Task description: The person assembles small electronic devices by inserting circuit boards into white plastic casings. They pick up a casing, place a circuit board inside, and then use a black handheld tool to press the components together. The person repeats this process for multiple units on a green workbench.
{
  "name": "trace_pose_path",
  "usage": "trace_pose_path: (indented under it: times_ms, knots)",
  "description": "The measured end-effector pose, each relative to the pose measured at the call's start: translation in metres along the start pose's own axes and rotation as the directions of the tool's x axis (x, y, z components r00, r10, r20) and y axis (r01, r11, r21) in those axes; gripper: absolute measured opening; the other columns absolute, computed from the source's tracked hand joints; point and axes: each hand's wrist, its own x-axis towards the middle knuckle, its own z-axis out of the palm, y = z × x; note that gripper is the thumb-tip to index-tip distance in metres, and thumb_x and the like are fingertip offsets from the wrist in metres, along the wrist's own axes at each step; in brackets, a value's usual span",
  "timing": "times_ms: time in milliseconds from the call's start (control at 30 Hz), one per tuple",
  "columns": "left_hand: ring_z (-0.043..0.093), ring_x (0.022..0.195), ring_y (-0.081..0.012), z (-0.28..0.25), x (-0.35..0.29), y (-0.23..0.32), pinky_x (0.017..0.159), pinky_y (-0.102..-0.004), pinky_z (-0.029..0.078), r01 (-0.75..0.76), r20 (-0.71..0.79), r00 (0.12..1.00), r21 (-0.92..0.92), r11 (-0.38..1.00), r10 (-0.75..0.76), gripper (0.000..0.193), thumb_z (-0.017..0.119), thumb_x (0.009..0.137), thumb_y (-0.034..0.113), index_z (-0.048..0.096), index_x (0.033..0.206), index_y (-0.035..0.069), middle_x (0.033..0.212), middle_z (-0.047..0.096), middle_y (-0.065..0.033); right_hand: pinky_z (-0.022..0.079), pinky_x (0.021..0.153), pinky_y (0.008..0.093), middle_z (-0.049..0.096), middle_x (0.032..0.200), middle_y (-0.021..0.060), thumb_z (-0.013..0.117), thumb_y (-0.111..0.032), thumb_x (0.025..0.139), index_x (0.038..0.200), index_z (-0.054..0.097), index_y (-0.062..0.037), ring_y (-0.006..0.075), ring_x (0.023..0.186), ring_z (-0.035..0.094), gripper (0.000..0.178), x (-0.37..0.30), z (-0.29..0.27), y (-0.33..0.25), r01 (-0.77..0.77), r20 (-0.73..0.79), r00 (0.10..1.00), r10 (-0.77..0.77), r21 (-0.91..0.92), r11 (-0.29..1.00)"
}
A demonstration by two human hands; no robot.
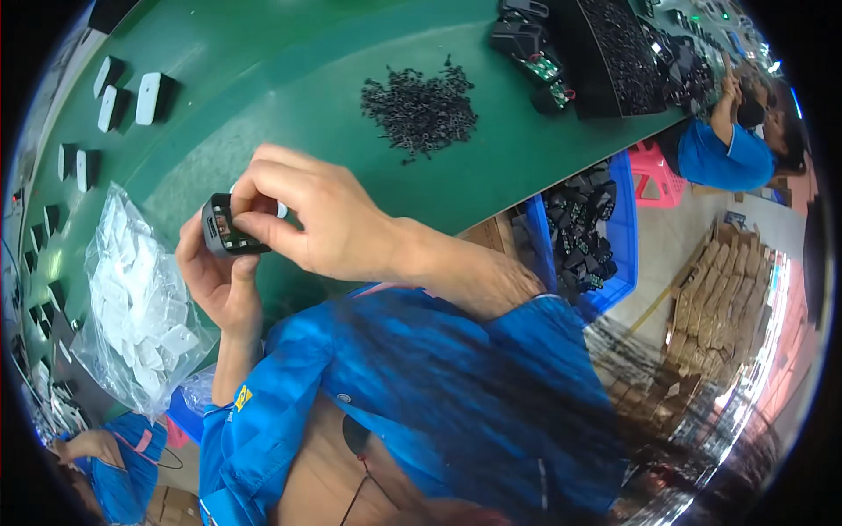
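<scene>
My left hand [213,282] is wrapped round a small black plastic housing [216,230], whose open side shows a circuit board and metal parts. Over that open side, my right hand [309,210] pinches with thumb and forefinger at the board. Whatever sits between those fingertips is mostly hidden; a bit of something white shows behind them. Just left of my hands lies a clear plastic bag [145,298] full of white plastic covers. Farther out on the green table [289,79] is a loose pile of small black parts [421,107].
White-topped housings [151,98] stand at the far left, with more along the left edge. Black housings with circuit boards [542,66] lie at the far right beside a black tray [624,61]. A blue bin [624,254] holds black units. Co-workers [728,145] sit on both sides.
</scene>
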Motion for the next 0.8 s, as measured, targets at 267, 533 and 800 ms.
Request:
trace_pose_path:
  times_ms: [267,533,800]
  knots:
    - [0.066,0.08,-0.0252,0.001,0.001,0.032,0.054,-0.0278,0.054,0.504,0.172,0.864,-0.301,0.81,-0.474,0.071,0.07,0.081,0.045,0.041,0.126,-0.002,0.103,0.058,-0.0166,0.043,0.089,0.0327,0.052,0.118,0.0084,0.072,-0.029,0.08,0.122,0.054,-0.0071,0.018,0.109,0.05,0.051,-0.002,-0.011,0.025,-0.144,0.314,0.948,0.047,0.295,0.944]
    - [0.06,0.095,-0.0197,-0.007,-0.004,0.015,0.071,-0.0292,0.053,0.518,0.055,0.852,-0.239,0.822,-0.521,0.03,0.048,0.097,0.022,0.048,0.117,-0.001,0.116,0.057,-0.0155,0.045,0.095,0.0381,0.05,0.131,0.0168,0.077,-0.015,0.075,0.126,0.046,-0.0043,0.0259,0.118,0.052,0.06,-0.009,-0.015,0.026,-0.478,0.448,0.874,0.188,0.721,0.501]
    - [0.046,0.107,-0.0383,-0.007,0.005,0.006,0.092,-0.0452,0.04,-0.056,0.082,0.996,0.911,0.408,-0.045,0.074,0.079,0.064,0.038,0.046,0.118,0.0,0.117,0.046,-0.02,0.049,0.08,0.037,0.06,0.105,0.0137,0.074,-0.018,0.076,0.118,0.055,-0.0027,0.0314,0.094,0.059,0.049,0.005,-0.025,0.038,-0.049,-0.05,0.998,0.024,-0.605,0.795]
